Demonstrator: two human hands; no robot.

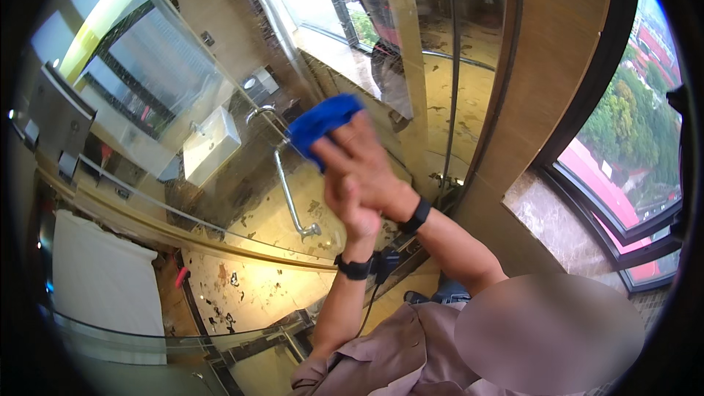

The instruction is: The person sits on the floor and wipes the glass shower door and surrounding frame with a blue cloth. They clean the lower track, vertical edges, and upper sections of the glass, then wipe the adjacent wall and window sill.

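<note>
My right hand [374, 168], with a black band at the wrist, has its fingers spread over a blue cloth [324, 124]. The cloth appears to lie against a clear glass panel [264, 198], though contact is hard to judge. Close below and overlapping it is my left hand [355, 212], thumb up, its other fingers blurred or hidden. A black box [386, 264] with a cable sits by the left wristband. Just left of the hands, a bent chrome handle [289, 192] is fixed on the glass.
Through the glass show a white basin [213, 146] and a mirror [159, 60]. A tilted-out window [627, 121] and a marble sill [555, 214] are on the right. A white towel [104, 275] hangs at lower left. Dark patches mark the pale floor [247, 289].
</note>
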